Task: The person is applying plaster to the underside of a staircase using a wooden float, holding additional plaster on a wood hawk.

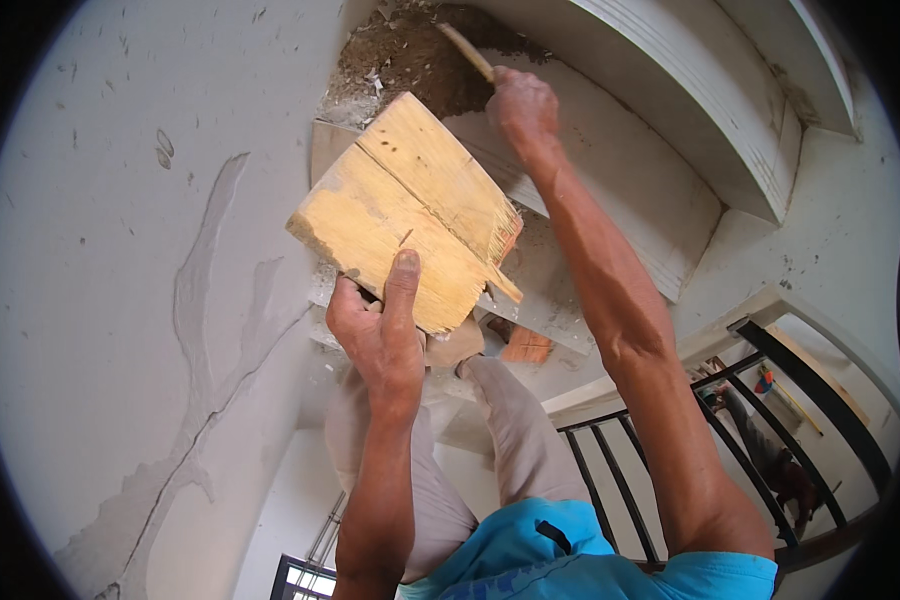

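Observation:
My left hand (380, 330) grips a pale yellow wooden board (400, 205) by its near edge, thumb lying on top and fingers underneath. The board is tilted, with a long crack or seam running across it and a ragged, splintered right edge. A loose sliver sticks out at its lower right. Up and to the right, my right hand (525, 105) is closed around a thin, light wooden stick or handle (465, 52), which points up and left over brown dirt. Whether the stick carries a tool head cannot be made out. The two hands are apart.
A heap of brown dirt and debris (405, 60) lies on a stair tread by the left wall. Pale steps (690, 90) curve up to the right. A reddish wood piece (526, 345) is near my feet. Beyond the black railing (770, 430), another person (795, 485) is below.

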A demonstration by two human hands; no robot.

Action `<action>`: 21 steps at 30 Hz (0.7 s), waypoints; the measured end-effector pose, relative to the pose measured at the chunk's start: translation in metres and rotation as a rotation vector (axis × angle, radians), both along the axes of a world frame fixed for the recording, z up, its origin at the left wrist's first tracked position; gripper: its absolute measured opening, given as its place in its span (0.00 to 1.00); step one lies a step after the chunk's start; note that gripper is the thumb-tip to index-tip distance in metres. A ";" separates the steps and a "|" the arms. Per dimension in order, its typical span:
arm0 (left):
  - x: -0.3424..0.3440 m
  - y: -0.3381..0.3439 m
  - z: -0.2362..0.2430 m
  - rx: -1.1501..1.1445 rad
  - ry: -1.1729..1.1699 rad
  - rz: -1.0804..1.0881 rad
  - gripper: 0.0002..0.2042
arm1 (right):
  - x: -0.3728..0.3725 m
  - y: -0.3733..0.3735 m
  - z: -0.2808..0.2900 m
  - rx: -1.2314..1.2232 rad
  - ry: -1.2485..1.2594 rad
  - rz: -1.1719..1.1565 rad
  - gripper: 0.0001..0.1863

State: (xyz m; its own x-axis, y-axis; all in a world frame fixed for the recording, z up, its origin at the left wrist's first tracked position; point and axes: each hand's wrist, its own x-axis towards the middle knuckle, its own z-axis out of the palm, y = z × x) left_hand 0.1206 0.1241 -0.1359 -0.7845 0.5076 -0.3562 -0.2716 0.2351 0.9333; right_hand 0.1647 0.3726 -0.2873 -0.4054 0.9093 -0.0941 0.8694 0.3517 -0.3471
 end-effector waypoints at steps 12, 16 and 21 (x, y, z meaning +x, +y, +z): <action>-0.010 -0.013 0.003 -0.038 0.216 0.115 0.16 | -0.019 -0.078 0.007 -0.056 0.166 0.486 0.11; -0.012 -0.017 0.009 0.000 0.223 0.147 0.17 | 0.026 -0.062 0.027 -0.136 0.101 0.331 0.17; -0.009 -0.020 0.013 0.006 0.163 0.137 0.15 | 0.167 -0.017 0.015 0.199 -0.079 0.008 0.17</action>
State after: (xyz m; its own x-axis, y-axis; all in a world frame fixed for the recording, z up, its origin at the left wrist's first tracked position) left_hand 0.1114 0.1044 -0.1225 -0.8932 0.3941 -0.2166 -0.1463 0.2007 0.9687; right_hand 0.3321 0.3553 -0.2726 -0.4113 0.9098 0.0557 0.8879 0.4137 -0.2013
